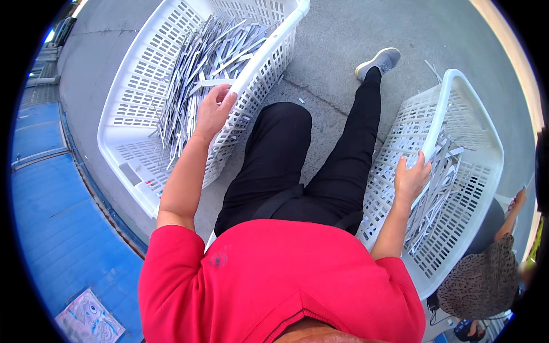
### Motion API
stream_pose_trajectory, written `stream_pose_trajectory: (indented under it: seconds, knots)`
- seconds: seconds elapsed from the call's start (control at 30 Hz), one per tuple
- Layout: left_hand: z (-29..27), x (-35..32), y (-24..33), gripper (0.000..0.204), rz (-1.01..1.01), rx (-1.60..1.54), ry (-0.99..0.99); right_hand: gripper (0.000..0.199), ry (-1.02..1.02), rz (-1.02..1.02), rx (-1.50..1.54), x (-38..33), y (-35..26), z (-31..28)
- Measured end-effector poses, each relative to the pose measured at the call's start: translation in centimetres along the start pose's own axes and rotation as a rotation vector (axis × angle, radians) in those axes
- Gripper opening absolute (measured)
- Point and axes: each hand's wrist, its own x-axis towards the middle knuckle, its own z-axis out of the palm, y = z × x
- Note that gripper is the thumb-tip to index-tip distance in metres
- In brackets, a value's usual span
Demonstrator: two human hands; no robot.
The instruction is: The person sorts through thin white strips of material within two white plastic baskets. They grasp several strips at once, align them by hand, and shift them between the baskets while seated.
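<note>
A large white plastic basket (132,91) stands at my left, with a heap of thin, flat silvery-grey strips (191,71) in it. My left hand (214,111) is over its near side, fingers curled, with their tips at a wider pale strip (216,83) on the heap. A second white basket (477,143) stands at my right and holds fewer such strips (437,197). At that basket's inner rim is my right hand (412,178), its fingers apart and pointing inward. I see nothing in them. What the strips are made of I cannot tell.
My legs (280,148) are between the two baskets on grey concrete (326,74). A few loose scraps lie there. Blue metal sheeting (63,211) runs along the left. Close to the right basket is another person in a patterned top (480,280), one arm stretched forward.
</note>
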Motion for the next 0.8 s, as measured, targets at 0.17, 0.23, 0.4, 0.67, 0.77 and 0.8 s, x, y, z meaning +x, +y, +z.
stream_pose_trajectory:
  seconds: [0.17, 0.23, 0.4, 0.67, 0.77, 0.8]
  knots:
    - [-3.1, 4.7, -7.0, 0.048, 0.06, 0.464, 0.236, 0.074, -0.042, -0.186, 0.227, 0.3, 2.4, -0.2]
    - [-3.5, 6.5, -8.6, 0.06, 0.011, 0.749, 0.147, 0.075, -0.092, -0.114, 0.25, 0.1, 2.4, -0.4]
    - [-2.4, 9.5, -11.1, 0.05, -0.072, 0.983, 0.021, 0.073, -0.051, -0.084, 0.206, 0.3, 1.9, 0.0]
    - [-8.8, 12.4, -14.3, 0.038, -0.141, 0.467, 0.543, 0.071, -0.005, -0.162, 0.233, 0.5, 2.7, 0.9]
    - [-13.7, 10.9, -14.9, 0.039, -0.009, 0.112, 0.753, 0.071, 0.001, -0.184, 0.238, 0.4, 2.8, 0.9]
    - [-14.3, 9.5, -12.9, 0.038, -0.003, -0.003, 0.803, 0.071, 0.004, -0.176, 0.229, 0.3, 2.8, 0.8]
